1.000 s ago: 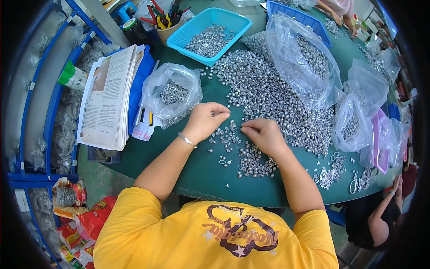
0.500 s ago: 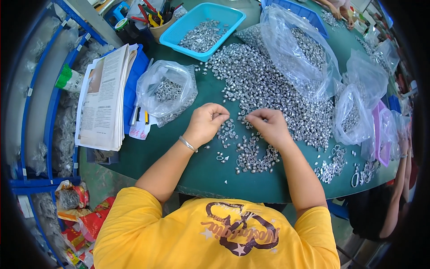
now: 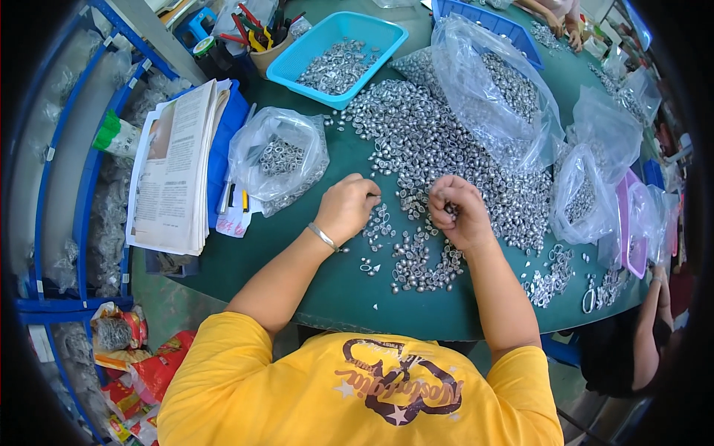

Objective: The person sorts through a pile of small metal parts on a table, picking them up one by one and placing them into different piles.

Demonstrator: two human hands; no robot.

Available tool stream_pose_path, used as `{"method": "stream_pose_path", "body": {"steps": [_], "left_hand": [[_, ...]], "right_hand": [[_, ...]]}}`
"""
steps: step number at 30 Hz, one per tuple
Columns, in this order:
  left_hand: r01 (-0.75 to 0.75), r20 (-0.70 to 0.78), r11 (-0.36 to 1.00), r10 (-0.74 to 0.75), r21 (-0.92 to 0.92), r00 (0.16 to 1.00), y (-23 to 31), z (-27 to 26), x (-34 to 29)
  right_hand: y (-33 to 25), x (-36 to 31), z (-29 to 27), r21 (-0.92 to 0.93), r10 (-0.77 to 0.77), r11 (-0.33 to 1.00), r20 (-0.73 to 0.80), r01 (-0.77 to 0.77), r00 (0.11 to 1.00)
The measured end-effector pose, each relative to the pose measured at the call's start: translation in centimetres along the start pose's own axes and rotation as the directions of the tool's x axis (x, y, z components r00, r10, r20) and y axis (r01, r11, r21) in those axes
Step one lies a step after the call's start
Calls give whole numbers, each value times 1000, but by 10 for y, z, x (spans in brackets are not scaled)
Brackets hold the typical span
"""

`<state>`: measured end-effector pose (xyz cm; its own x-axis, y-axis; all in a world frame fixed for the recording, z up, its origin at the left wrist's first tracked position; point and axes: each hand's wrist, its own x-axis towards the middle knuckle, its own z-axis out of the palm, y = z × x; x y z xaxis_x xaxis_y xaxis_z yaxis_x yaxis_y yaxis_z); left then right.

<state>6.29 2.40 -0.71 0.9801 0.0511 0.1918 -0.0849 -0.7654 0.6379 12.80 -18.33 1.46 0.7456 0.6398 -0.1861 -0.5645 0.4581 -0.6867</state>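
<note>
My left hand is closed in a pinch over the green table, left of a small group of silver rings. What its fingertips hold, if anything, is too small to make out. My right hand is turned partly palm-up with its fingers curled around a small dark-silver metal piece. Beyond and beside it spreads a large heap of small oval silver metal pieces. Nearer to me, between my forearms, lies a smaller pile of the same pieces.
A turquoise basket and clear plastic bags hold more pieces. At left stand stacked papers and a tool holder. Rings and a purple tray lie at right. Other people's hands show at the edges.
My right hand has moved a little right and rolled over, its fingers now curled inward. My left hand stays near its place, with its fingers drawn closer together.
</note>
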Motion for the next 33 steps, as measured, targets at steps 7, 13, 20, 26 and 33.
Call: {"method": "stream_pose_path", "body": {"steps": [7,13,20,26,33], "left_hand": [[417,334,397,-263,-818,905,13,-15,-11],[399,401,-50,-190,-915,896,9,-17,-31],[358,310,248,-210,-900,927,16,-9,-39],[300,310,-99,-106,-949,945,12,-12,-42],[332,371,-346,-51,-877,927,2,-18,-41]], "right_hand": [[18,7,4,-948,-273,-177,305,264,912],[19,8,8,-901,-192,-358,328,245,925],[11,-9,14,-753,-149,649,15,110,989],[2,-22,-15,140,5,990,91,-18,996],[20,-16,1,-995,-286,-28,103,99,953]]}}
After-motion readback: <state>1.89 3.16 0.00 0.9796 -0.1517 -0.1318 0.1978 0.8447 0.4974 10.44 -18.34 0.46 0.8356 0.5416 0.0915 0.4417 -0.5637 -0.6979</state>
